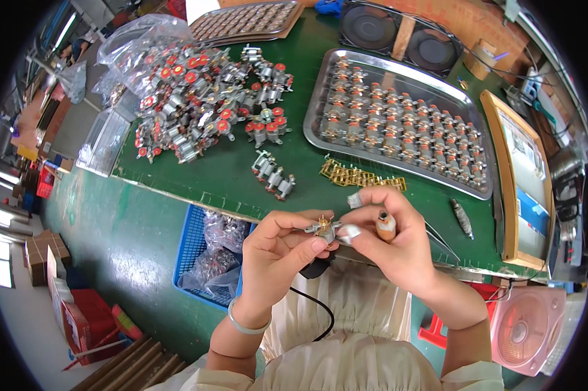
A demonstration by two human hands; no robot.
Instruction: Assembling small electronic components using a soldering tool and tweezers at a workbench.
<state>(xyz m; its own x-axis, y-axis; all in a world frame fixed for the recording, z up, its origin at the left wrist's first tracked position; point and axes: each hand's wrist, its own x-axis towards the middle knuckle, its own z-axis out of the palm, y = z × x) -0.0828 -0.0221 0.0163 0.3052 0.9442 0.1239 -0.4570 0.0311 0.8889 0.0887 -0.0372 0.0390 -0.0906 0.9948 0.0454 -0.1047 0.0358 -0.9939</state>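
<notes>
My left hand (278, 251) pinches a small silver motor-like part (324, 231) with a brass-coloured fitting on top, held just past the table's front edge. Close against it, my right hand (401, 244) has its fingers curled round a tool with a rounded, wood-coloured handle (386, 226); the tool's working end is hidden. White wrapping covers fingertips of the right hand, and its thumb tip is blurred. Beyond the hands lie a row of brass brackets (359, 174) and a short row of silver motor-like parts (273, 174).
A large heap of red-capped metal parts (196, 98) covers the table's left. At right stands a metal tray (317, 133) with rows of parts, beside a wood-framed panel (519, 182). Tweezers (442, 242) lie near the front edge. Below is a blue crate (184, 251) with bags.
</notes>
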